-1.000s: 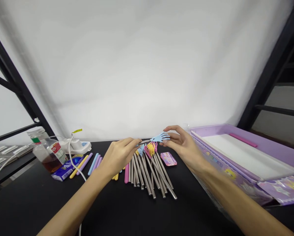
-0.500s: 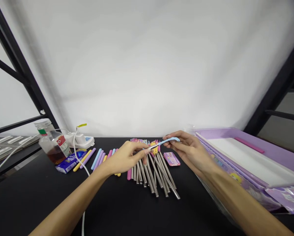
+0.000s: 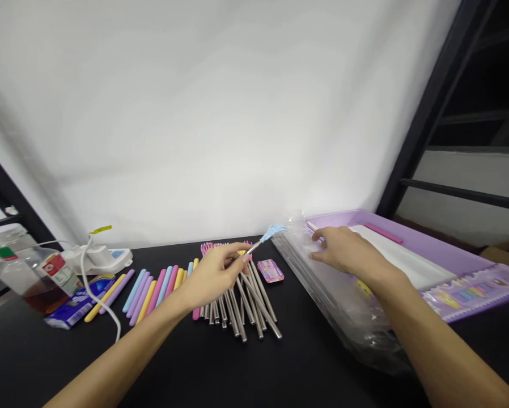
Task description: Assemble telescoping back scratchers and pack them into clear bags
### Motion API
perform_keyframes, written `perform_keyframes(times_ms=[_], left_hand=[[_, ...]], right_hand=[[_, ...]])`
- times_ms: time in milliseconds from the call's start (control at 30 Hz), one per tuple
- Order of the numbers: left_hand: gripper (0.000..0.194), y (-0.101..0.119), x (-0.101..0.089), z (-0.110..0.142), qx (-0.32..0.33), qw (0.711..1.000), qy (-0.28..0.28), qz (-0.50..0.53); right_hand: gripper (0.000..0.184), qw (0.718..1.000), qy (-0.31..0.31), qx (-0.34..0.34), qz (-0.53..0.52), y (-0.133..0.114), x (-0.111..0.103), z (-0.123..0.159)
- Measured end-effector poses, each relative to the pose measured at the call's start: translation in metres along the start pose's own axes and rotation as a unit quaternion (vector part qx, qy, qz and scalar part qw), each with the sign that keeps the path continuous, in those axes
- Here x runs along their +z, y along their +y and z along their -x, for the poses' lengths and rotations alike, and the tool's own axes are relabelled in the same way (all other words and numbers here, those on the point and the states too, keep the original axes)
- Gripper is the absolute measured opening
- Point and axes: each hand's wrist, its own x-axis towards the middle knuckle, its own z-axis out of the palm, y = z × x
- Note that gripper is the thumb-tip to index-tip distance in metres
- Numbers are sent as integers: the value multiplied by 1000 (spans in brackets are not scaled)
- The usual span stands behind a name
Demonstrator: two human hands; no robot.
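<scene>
Steel back scratcher (image 3: 258, 245), its blue tip toward two o'clock, sits gripped in the left hand (image 3: 214, 276). The open right hand (image 3: 343, 250) rests on clear plastic (image 3: 343, 317) at three o'clock.

the left hand (image 3: 214, 276) pinched a slim steel back scratcher (image 3: 272, 232) with a blue hand-shaped tip, which angled up and to the right, above a fanned pile of steel rods (image 3: 237, 306) on a black table (image 3: 161, 362). the right hand (image 3: 343, 249) lay open on clear plastic wrap (image 3: 348, 306) over the near side of a lilac tray (image 3: 424, 252). a small pink tin (image 3: 270, 271) sat just right of the rods. further left lay pastel plastic sticks (image 3: 152, 292), a blue packet (image 3: 79, 303) and a glass bottle (image 3: 37, 283) holding brown liquid.
</scene>
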Motion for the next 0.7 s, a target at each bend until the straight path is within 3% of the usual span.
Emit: perform_keyframes(times_ms=[100, 233, 433, 567, 633, 700], left_hand=[[42, 10, 15, -10, 13, 1000, -18, -16], [41, 14, 28, -20, 3, 1000, -14, 13], [32, 6, 36, -27, -26, 983, -20, 179], [27, 7, 38, -26, -53, 938, -35, 340], [25, 9, 37, -24, -42, 913, -28, 404], [23, 10, 32, -21, -24, 892, -9, 451]], right_hand=[[28, 999, -31, -3, 4, 1, 3, 0], [23, 1000, -16, 8, 0, -3, -4, 0], [13, 997, 55, 20, -51, -4, -18, 5], [10, 984, 116, -46, -125, -23, -28, 7], [10, 972, 110, -107, -180, -42, -31, 6], [9, 949, 67, -178, -253, -65, -28, 4]])
